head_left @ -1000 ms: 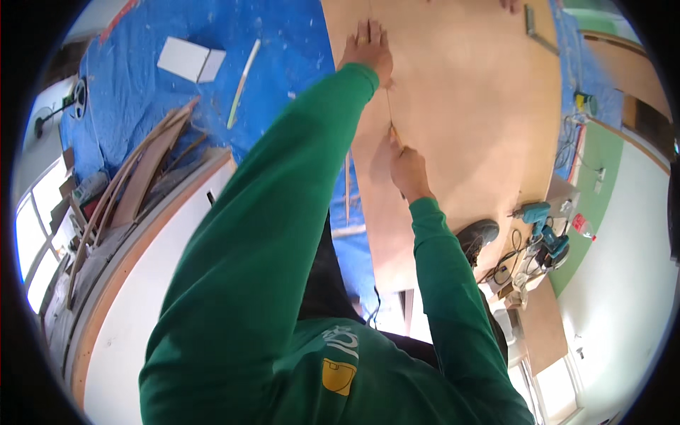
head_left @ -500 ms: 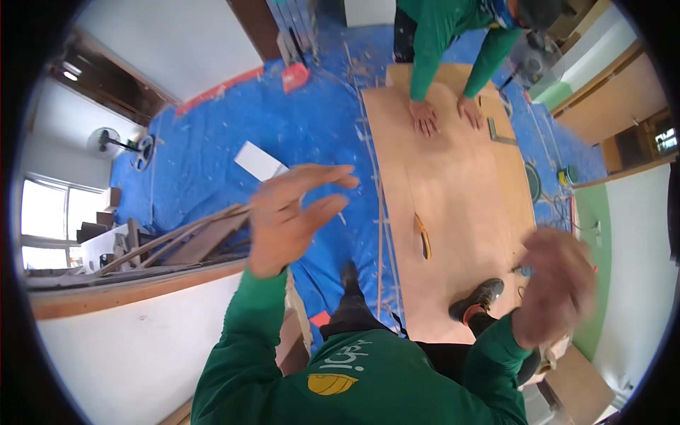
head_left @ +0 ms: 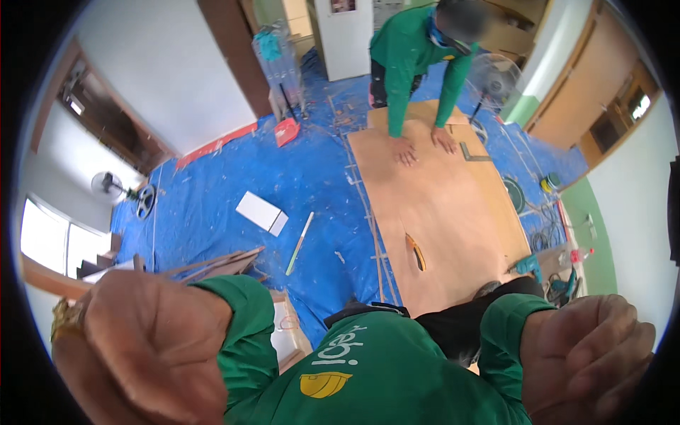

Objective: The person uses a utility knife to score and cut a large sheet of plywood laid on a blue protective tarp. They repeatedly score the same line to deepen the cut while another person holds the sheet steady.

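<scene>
Both of my hands are raised close to the camera, at the lower corners. My left hand (head_left: 145, 340) is curled inward and seems to hold nothing; something gold-coloured (head_left: 67, 319) shows at its outer edge. On the other side, my right hand (head_left: 591, 358) has its fingers folded toward the palm, with nothing seen in it. In front of me a large thin wooden sheet (head_left: 453, 212) lies on the floor, bearing a yellow and black utility knife (head_left: 416, 251). At its far end a co-worker (head_left: 418, 60) in a green shirt leans with both palms flat on it.
A metal square (head_left: 473, 152) rests near the sheet's far right. Blue tarpaulin (head_left: 205, 212) covers the floor, with a white box (head_left: 262, 212) and a thin stick (head_left: 299, 243) on it. Power tools (head_left: 528, 268) and cables lie at right. Fans (head_left: 492, 78) stand farther off.
My hands have come back toward me and outward, from open, spread fingers to curled ones. The view has tilted up, showing more of the room. The co-worker's palms stay on the sheet.
</scene>
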### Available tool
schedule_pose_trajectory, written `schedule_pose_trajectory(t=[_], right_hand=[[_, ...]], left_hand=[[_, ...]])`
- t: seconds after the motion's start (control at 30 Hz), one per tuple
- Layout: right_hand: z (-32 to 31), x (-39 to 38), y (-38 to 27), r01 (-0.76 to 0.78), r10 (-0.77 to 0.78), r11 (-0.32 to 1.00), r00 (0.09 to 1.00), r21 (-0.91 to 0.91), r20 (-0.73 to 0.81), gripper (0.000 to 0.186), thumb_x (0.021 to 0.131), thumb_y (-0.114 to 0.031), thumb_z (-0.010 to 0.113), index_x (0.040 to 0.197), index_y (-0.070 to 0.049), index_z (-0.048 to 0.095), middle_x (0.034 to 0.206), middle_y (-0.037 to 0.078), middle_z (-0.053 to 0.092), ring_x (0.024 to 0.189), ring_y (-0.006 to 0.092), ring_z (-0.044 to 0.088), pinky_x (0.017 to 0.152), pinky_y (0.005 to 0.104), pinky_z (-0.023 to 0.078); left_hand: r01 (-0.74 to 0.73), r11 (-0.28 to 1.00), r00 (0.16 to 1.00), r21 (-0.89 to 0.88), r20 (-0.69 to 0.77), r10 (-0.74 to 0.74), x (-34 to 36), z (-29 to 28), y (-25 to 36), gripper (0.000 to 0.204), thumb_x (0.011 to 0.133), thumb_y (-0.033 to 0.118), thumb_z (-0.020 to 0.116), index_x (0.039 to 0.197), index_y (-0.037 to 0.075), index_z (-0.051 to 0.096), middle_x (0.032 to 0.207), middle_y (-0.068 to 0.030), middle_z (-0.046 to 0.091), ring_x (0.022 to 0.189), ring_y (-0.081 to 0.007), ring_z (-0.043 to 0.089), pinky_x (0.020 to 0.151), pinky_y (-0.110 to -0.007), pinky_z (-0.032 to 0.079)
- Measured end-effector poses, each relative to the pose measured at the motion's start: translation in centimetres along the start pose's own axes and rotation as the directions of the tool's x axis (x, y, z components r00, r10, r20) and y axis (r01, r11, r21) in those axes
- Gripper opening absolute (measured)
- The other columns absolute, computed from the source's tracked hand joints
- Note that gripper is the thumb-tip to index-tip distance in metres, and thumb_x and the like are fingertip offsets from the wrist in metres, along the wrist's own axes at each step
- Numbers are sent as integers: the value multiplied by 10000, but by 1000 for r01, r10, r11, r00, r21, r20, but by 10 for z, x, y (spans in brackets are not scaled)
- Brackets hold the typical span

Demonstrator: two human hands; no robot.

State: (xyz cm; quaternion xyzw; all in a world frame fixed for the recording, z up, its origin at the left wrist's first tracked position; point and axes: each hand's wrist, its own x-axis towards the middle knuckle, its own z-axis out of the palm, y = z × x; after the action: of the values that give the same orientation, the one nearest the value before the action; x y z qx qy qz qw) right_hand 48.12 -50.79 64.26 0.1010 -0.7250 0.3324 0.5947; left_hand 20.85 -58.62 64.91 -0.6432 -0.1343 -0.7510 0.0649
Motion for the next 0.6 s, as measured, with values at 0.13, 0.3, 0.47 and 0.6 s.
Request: schedule_pose_trajectory(t=[0.13, 0.3, 0.47, 0.6], right_hand=[[-8, -8, -3, 21, -23, 999, 997, -30, -71, 505, 1012, -373, 514, 1356, -4, 523, 1097, 146, 625, 913, 313, 649, 752, 370, 544], [-31, -51, 32, 68, -137, 983, 890, -169, -435, 637, 970, -379, 541, 1394, 91, 478, 1031, 165, 641, 872, 304, 664, 736, 258, 523], [-76, -126, 166, -674, 324, 519, 724, -526, -608, 194, 998, -68, 568, 915, 45, 701, 789, 84, 698, 788, 171, 680, 776, 316, 538], [-90, -312, 270, -812, 920, -173, 68, -557, -386, 504, 960, -429, 676, 1172, 28, 706, 873, 217, 736, 816, 311, 721, 786, 394, 550]], left_hand=[[33, 999, 999, -37, -18, -34, -4, 7, -13, 326, 894, 101, 729, 1181, -50, 695, 1035, -144, 756, 908, -238, 718, 857, -365, 567], [196, 979, 977, -49, -77, -200, -24, 7, -32, 344, 908, 96, 720, 1210, -63, 676, 1041, -145, 754, 914, -221, 720, 865, -349, 570], [865, 492, 502, 102, -119, -857, -150, 0, -127, 362, 923, 91, 712, 1239, -76, 657, 1048, -147, 751, 920, -203, 722, 872, -333, 572], [664, 31, 31, 747, 14, -999, -346, -29, -203, 625, 909, 298, 764, 1401, -32, 564, 1337, -257, 635, 1254, -371, 614, 1062, -430, 486]])
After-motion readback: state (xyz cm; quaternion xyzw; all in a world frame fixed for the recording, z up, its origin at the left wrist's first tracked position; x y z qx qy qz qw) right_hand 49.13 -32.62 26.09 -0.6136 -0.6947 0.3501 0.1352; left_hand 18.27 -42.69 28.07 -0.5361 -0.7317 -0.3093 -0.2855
